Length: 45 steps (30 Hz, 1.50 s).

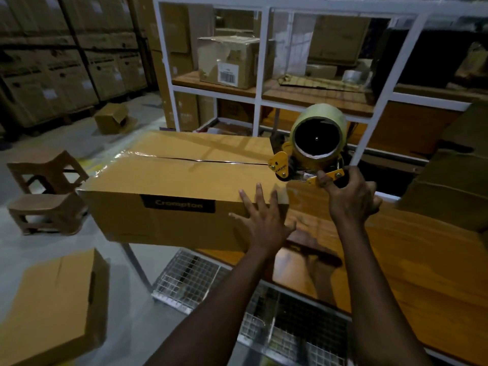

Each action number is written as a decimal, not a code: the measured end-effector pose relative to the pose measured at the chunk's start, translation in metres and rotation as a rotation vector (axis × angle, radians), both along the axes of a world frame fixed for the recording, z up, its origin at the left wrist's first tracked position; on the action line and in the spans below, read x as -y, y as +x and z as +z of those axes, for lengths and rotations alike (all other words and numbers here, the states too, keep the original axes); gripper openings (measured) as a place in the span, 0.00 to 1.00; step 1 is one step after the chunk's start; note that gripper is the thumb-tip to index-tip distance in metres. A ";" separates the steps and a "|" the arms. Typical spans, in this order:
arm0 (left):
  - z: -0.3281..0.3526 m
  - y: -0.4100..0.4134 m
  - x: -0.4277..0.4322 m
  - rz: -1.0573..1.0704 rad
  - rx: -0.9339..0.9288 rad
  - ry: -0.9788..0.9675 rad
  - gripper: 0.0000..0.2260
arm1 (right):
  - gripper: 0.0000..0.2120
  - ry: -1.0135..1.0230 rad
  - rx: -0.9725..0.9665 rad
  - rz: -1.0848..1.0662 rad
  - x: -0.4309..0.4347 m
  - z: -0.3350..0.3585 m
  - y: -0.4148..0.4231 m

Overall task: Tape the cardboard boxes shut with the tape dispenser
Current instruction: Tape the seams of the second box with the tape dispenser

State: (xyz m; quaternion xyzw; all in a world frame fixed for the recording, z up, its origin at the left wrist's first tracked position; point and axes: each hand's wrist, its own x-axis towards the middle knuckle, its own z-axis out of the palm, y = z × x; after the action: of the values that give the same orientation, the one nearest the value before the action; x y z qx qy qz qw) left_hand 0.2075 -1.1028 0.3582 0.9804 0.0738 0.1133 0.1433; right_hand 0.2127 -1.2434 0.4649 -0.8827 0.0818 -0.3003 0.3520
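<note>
- The cardboard box [171, 180] is long and rectangular. It lies on the wooden table [409, 254], with its left end past the table edge.
- The left hand [261, 217] lies flat against the box's near right corner. The fingers are straight and spread, and they grasp nothing.
- The right hand [348, 196] curls round the handle of the tape dispenser [311, 154], just right of the left hand.
- The dispenser sits at the right end of the box top, in line with the centre seam [211, 161].
- The dispenser frame is yellow painted metal. It carries a wide pale tape roll [319, 122] with a dark hollow core.
- Glossy, wrinkled clear tape [126, 154] covers the left end of the seam.
- The box surface is smooth, matte brown board. A black label [178, 203] on the near side reads "Crompton".
- The table top shows an orange wood grain. A wire mesh shelf [184, 281] sits below it.
- Two brown plastic stools [47, 175] stand stacked on the floor to the left.
- A smaller box [52, 299] stands near the lower left.
</note>
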 end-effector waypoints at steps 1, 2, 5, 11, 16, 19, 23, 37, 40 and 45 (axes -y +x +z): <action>0.001 0.006 0.008 0.025 0.003 0.003 0.45 | 0.28 -0.009 0.002 0.016 0.010 0.000 0.002; 0.002 0.012 0.014 0.045 0.007 0.001 0.41 | 0.27 -0.015 0.003 0.031 0.020 0.000 0.005; 0.004 0.022 0.021 0.097 0.020 -0.055 0.31 | 0.28 -0.029 0.005 0.056 0.039 0.003 0.010; 0.010 0.021 0.026 0.089 0.062 -0.129 0.21 | 0.29 -0.025 0.011 0.111 0.044 0.006 0.017; -0.003 -0.002 -0.009 -0.046 0.228 -0.119 0.16 | 0.29 0.005 0.008 0.153 0.019 0.011 0.015; -0.013 -0.024 -0.053 -0.181 0.330 -0.188 0.21 | 0.29 0.021 0.002 0.202 -0.010 0.012 0.011; -0.023 -0.050 -0.145 -0.429 0.361 -0.202 0.21 | 0.28 0.020 -0.018 0.263 -0.065 0.013 0.005; -0.018 -0.113 -0.363 0.100 0.336 -0.023 0.22 | 0.22 -0.057 0.008 0.524 -0.280 0.020 -0.028; 0.004 -0.112 -0.369 0.238 0.415 -0.178 0.16 | 0.21 -0.095 0.034 0.562 -0.301 0.028 -0.030; 0.057 -0.111 -0.355 0.231 0.380 -1.291 0.16 | 0.32 -0.153 0.071 0.567 -0.319 0.043 -0.034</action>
State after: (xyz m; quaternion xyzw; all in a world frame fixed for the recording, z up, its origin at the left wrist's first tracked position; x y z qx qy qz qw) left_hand 0.0960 -0.7482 0.4149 0.6474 0.2044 0.2313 0.6969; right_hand 0.1783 -0.9241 0.5074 -0.8833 -0.2032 -0.2260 0.3570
